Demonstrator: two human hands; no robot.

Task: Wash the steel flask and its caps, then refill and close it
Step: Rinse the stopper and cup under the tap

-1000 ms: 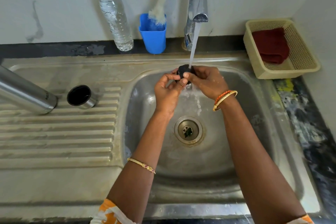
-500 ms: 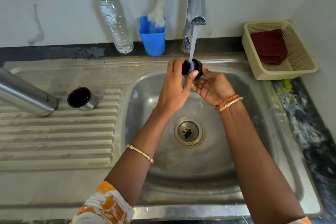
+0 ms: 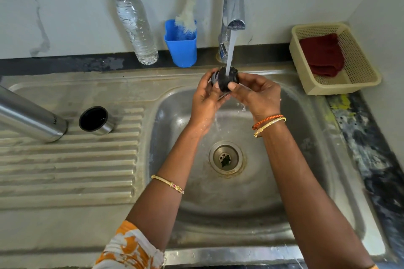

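both hands (image 3: 231, 96) gripping black cap (image 3: 227, 81), apparently under tap stream (image 3: 230, 50)

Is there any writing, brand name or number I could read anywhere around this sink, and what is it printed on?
Steel flask: small dark lettering near its open end, seemingly starting "MIL"; the rest is too small and angled to read.
Plastic bottle: no label or print that can be seen.
Blue cup, basket, tap, steel cap: no writing visible.

Long brushed-steel cylindrical flask (image 3: 28, 116) lying at 9 o'clock: small dark print near its end, partly visible, too blurred to read. No other text legible.
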